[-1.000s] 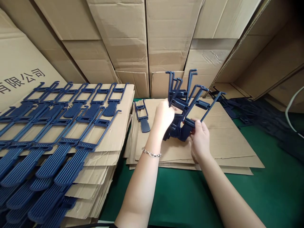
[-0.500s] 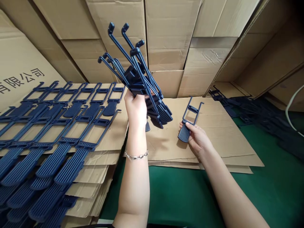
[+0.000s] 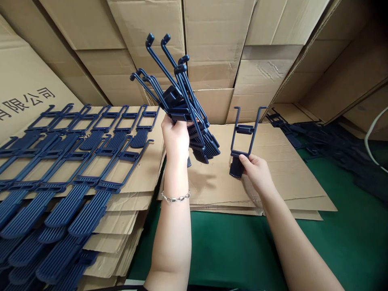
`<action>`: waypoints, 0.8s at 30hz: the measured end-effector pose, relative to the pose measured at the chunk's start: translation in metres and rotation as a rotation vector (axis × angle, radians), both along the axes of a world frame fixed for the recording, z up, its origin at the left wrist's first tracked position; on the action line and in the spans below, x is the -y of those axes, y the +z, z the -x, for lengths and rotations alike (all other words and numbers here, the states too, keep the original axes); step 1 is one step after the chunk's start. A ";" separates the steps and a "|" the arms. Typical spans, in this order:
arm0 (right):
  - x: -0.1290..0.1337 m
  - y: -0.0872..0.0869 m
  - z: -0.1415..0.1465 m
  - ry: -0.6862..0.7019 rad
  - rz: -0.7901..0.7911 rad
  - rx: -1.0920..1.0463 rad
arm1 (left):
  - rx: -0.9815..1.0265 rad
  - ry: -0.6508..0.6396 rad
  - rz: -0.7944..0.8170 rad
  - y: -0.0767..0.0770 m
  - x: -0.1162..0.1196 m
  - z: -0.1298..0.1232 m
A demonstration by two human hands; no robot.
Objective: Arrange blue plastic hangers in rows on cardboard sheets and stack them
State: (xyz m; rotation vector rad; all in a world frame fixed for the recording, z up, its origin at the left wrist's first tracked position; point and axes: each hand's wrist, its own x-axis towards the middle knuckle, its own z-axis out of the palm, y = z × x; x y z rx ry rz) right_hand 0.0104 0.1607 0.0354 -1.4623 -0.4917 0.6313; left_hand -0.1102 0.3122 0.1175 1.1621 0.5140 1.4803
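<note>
Lifted since half a second ago, the single blue part point(image 3: 242, 141) stands upright (ribbed end pinched) in the right hand point(image 3: 256, 171) — the left hand point(image 3: 176, 135) grips the bundle of blue parts point(image 3: 182, 109) above the cardboard sheet point(image 3: 287, 169).

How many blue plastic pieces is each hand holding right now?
Right hand: 1, a single blue piece held upright. Left hand: a fanned bundle of roughly 5 or 6; they overlap, so some may be hidden.

Our left hand point(image 3: 175, 135) hides a lying blue part point(image 3: 188, 161) almost fully. The rows of blue parts point(image 3: 60, 182) are cut off at the left edge.
</note>
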 end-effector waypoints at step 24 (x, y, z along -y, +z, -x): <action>0.009 -0.014 -0.003 0.440 0.659 1.136 | -0.009 0.153 -0.175 0.027 0.015 0.026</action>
